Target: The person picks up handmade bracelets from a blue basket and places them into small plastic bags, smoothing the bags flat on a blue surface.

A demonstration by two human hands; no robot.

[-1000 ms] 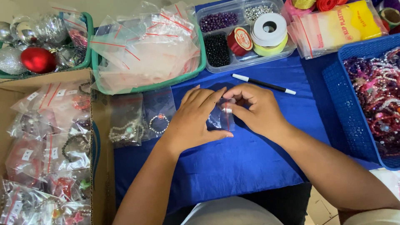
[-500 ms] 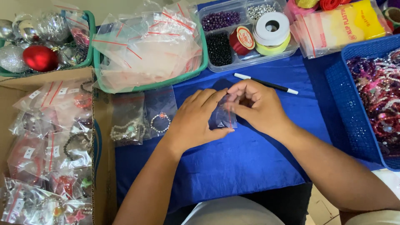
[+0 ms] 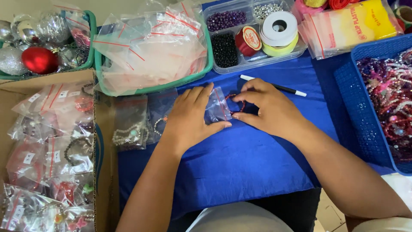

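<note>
bare forearms, no sleeves, rings or watch

Looks like a small home craft or jewellery-packing workspace. A blue cloth spread as the work surface. A green tray heaped with empty clear zip bags. A clear compartment box of beads, with spools of cord and tape. A blue basket full of beaded bracelets. A cardboard box stacked with bagged, labelled bracelets. Shiny round ornaments in another tray. A fresh pack of plastic bags and a marker pen lying near.
</note>
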